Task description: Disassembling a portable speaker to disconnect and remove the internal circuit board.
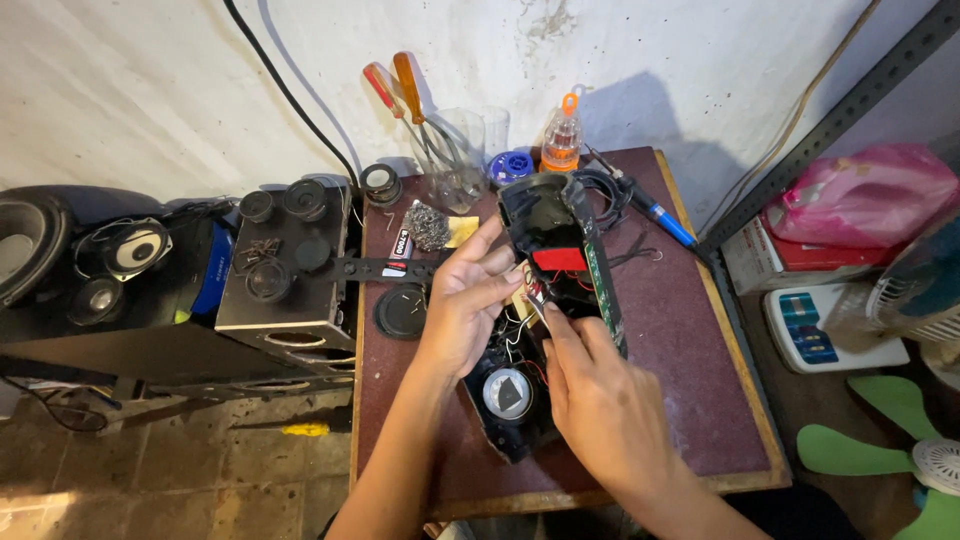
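Both hands inside an opened black speaker casing (555, 250) on the tabletop (680, 400).
Left hand (465, 305) grips its edge; right hand (600, 400) apparently pinches a small part just beside the left fingers.

opened black speaker shell (560, 225) lies lengthwise on table, wires exposed.

Two bare hands, both forearms bare too. No sleeves visible anywhere up to the frame edge, no gloves, no rings, no watch, no wristband or bracelet. Left hand (462, 310): five fingers in view, nails short and plain, forearm comes in from the bottom edge, slim, uncovered. Right hand (600, 400): back of it faces the camera, knuckles and tendons showing, fingers partly hidden from this angle, forearm enters from the bottom right, also uncovered. Nothing worn on either wrist. No tattoos or marks that can be made out.
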